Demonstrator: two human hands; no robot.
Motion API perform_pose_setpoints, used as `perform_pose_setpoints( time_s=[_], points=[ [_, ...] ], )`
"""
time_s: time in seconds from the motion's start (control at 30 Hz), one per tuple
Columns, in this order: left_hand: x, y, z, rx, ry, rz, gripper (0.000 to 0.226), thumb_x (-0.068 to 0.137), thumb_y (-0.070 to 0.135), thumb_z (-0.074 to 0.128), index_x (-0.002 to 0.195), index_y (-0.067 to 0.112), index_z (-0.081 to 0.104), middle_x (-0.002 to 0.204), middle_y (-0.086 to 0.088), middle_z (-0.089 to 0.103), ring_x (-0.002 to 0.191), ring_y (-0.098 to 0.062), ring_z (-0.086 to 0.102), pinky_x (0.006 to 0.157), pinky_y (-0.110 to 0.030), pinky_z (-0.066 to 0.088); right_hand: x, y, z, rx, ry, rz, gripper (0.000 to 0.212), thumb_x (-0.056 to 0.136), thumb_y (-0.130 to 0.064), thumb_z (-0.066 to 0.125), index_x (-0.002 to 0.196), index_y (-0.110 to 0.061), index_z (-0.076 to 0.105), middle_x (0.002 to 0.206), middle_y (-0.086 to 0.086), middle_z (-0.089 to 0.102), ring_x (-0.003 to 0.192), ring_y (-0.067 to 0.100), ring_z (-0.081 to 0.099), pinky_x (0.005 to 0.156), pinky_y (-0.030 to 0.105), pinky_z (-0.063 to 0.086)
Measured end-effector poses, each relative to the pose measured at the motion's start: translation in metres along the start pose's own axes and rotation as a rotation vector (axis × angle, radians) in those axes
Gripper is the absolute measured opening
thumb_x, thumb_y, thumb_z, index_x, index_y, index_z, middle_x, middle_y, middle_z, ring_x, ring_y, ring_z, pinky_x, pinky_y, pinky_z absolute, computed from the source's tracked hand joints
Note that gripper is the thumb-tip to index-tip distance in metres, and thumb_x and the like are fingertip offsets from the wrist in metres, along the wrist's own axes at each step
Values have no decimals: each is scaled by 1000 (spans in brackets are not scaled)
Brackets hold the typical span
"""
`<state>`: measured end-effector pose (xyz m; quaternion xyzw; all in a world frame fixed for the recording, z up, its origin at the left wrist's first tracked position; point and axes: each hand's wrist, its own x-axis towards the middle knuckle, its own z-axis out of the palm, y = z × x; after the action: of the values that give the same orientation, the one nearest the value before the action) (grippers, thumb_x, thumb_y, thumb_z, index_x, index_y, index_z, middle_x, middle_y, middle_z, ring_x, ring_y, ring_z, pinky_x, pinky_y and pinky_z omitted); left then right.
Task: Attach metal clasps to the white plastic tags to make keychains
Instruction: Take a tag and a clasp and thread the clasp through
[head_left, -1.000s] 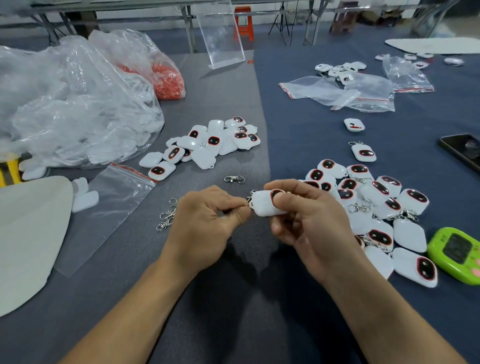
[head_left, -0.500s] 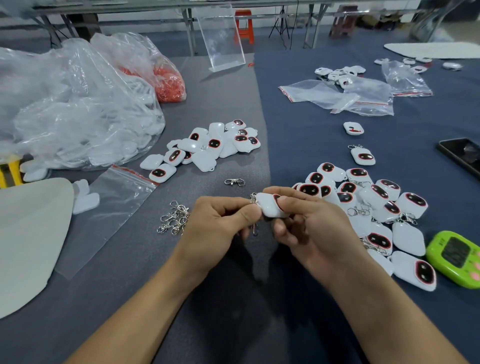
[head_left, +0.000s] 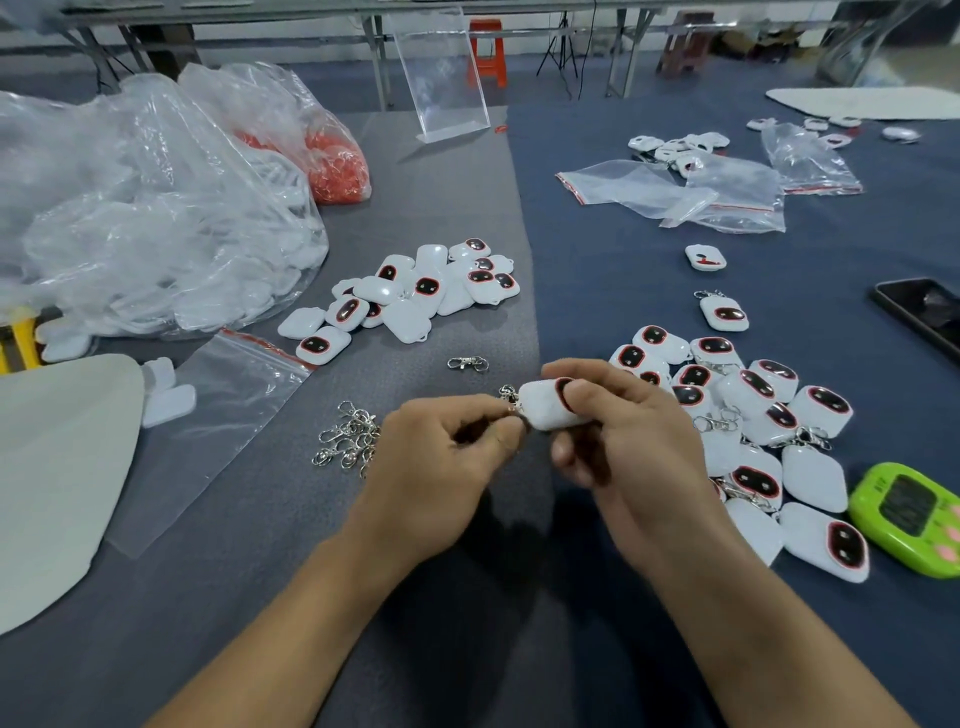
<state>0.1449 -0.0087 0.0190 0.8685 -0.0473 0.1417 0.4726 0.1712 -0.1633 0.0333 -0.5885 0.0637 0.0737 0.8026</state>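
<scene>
The right hand (head_left: 631, 447) covers much of the tag (head_left: 543, 413), with a finger lying across its dark window. The left hand (head_left: 436, 467) pinches the clasp (head_left: 509, 395), most of it hidden by the fingertips; whether it is hooked into the tag cannot be told. The right hand also hides the near-left part of the pile (head_left: 826, 410). The right edge cuts off the phone (head_left: 924, 317) and the timer (head_left: 909, 525), whose display is unreadable. The left edge cuts off the bag (head_left: 130, 218) and the sheet (head_left: 57, 467).
</scene>
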Motion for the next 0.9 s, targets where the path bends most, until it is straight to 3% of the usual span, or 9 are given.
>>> perform_pose_setpoints(
  time_s=[0.17, 0.33, 0.4, 0.47, 0.53, 0.57, 0.63, 0.77, 0.9],
  points=[
    [4, 7, -2, -397, -153, -106, 25, 90, 29, 60, 70, 24, 74, 53, 1, 53, 52, -9, 43, 53, -20, 33, 0, 0, -1, 208, -95, 206, 27, 100, -1, 46, 99, -4, 73, 67, 14, 66, 42, 15, 49, 34, 21, 32],
    [2, 9, -1, -388, -62, -104, 24, 87, 22, 60, 66, 16, 71, 53, 5, 51, 51, -5, 42, 52, -15, 33, -2, 4, 6, 245, -101, 170, 27, 101, -1, 44, 100, -6, 71, 65, 12, 65, 42, 15, 50, 34, 21, 32],
    [0, 7, -3, -123, -26, 26, 24, 86, 21, 62, 64, 12, 65, 56, 9, 52, 55, -6, 45, 55, -20, 35, -5, 9, 8, 32, -38, -26, 28, 101, -2, 47, 96, -13, 73, 64, 4, 65, 43, 16, 51, 37, 22, 36],
    [0, 2, -8, 338, -43, 257, 23, 87, 18, 61, 64, 13, 59, 62, 6, 54, 64, -15, 48, 64, -30, 37, -9, 14, 6, -470, 52, -427, 22, 99, -10, 57, 98, -25, 73, 68, -7, 65, 52, 10, 55, 51, 18, 43],
    [2, -1, -11, 595, -94, 393, 18, 87, 15, 59, 69, 14, 62, 65, 3, 56, 68, -21, 49, 67, -33, 35, -11, 20, 5, -764, 33, -652, 18, 95, -19, 62, 104, -33, 71, 71, -16, 63, 64, 5, 59, 61, 9, 41],
    [2, -2, -10, 621, -97, 399, 18, 88, 15, 59, 71, 15, 64, 66, 2, 57, 69, -22, 49, 68, -34, 36, -11, 21, 5, -766, 35, -633, 18, 96, -21, 62, 104, -34, 71, 70, -18, 63, 64, 6, 60, 61, 8, 40],
    [-1, 0, -7, 512, -45, 299, 18, 89, 23, 61, 73, 17, 68, 65, 3, 59, 68, -19, 51, 69, -33, 38, -6, 16, 6, -500, 52, -396, 20, 100, -15, 57, 100, -29, 72, 67, -9, 66, 53, 11, 59, 51, 15, 42],
    [1, 2, 0, -58, -60, -38, 13, 87, 33, 65, 77, 30, 73, 57, 8, 57, 56, -3, 48, 55, -20, 38, 2, 4, 5, 118, -24, 111, 25, 103, 0, 45, 103, -4, 69, 63, 9, 66, 41, 16, 52, 34, 22, 34],
    [5, 4, 0, -333, -173, -130, 25, 88, 29, 63, 69, 15, 71, 49, 6, 49, 51, -8, 39, 50, -17, 31, 1, 2, 2, 232, -82, 209, 28, 103, -1, 41, 106, -2, 69, 61, 10, 64, 40, 13, 49, 33, 21, 31]
  ],
)
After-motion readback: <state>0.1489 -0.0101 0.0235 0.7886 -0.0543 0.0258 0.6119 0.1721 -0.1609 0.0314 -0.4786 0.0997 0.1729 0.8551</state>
